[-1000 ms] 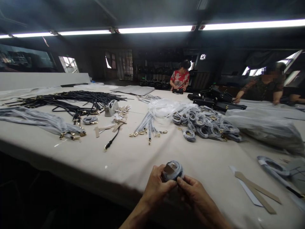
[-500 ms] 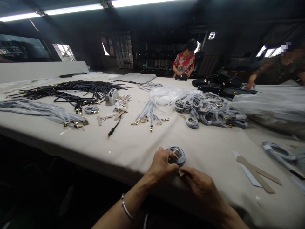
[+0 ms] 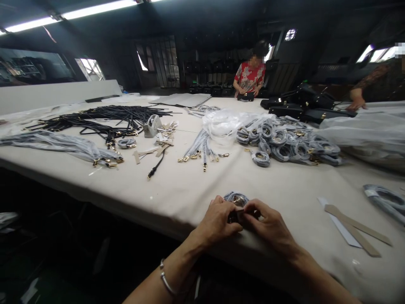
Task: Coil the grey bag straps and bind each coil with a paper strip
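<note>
Both my hands meet near the front edge of the beige table [image 3: 177,190]. My left hand [image 3: 218,219] and my right hand [image 3: 268,223] pinch a coiled grey strap [image 3: 236,197] from either side, fingers closed on it and on a small tan paper strip wrapped across the coil. The coil rests on the table and is mostly covered by my fingers. A silver bangle [image 3: 166,280] sits on my left wrist.
A pile of coiled grey straps [image 3: 284,143] lies mid-table beside clear plastic bags [image 3: 363,135]. Loose grey straps with gold clasps [image 3: 202,150], black straps [image 3: 107,120], a tape dispenser [image 3: 151,126] and tan paper strips [image 3: 354,228] lie around. Two people work at the far side.
My right hand has moved up to the coil and both hands now close on it with the paper strip. The camera has tilted downward slightly.
</note>
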`<action>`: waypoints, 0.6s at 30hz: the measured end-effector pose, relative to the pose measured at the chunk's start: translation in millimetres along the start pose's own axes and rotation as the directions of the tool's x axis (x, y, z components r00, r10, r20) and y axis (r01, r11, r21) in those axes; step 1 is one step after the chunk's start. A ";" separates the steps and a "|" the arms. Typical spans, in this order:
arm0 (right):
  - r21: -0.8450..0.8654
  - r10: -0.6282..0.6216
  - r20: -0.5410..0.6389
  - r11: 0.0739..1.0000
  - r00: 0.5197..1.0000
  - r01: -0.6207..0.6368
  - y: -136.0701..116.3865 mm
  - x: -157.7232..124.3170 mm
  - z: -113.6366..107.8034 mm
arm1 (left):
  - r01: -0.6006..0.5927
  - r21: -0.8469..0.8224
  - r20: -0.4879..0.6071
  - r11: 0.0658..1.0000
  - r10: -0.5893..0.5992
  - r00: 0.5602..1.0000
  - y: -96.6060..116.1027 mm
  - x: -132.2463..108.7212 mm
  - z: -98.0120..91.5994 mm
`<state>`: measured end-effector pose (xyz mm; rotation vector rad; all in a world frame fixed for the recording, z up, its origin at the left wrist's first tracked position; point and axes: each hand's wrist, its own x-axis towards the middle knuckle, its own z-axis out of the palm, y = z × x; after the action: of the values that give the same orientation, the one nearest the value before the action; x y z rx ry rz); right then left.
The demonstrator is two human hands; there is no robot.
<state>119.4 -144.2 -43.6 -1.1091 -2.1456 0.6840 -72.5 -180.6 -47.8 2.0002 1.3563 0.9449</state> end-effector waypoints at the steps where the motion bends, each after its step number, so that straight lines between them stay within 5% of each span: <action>1: 0.006 0.056 0.013 0.998 0.998 -0.056 -1.0 1.8 -1.6 | 0.036 0.005 -0.036 0.999 -0.035 0.999 0.7 -0.3 2.6; 3: 0.023 0.069 0.081 0.997 0.994 -0.071 -3.0 7.2 -7.0 | 0.090 0.022 -0.119 0.996 -0.087 0.989 0.5 -0.6 10.5; 9: -0.081 -0.223 0.389 0.958 0.894 0.274 -9.4 31.4 -24.8 | 0.028 0.066 -0.201 0.997 -0.014 0.980 -5.4 -2.9 23.4; 18: -0.187 -0.353 0.356 0.880 0.865 0.436 -28.5 35.9 -35.5 | 0.045 0.046 -0.129 0.998 -0.039 0.991 15.4 -3.5 6.6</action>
<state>113.8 -122.9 10.1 -0.6676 -2.6950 0.4067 -59.5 -189.5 -41.1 1.9682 1.4984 1.0460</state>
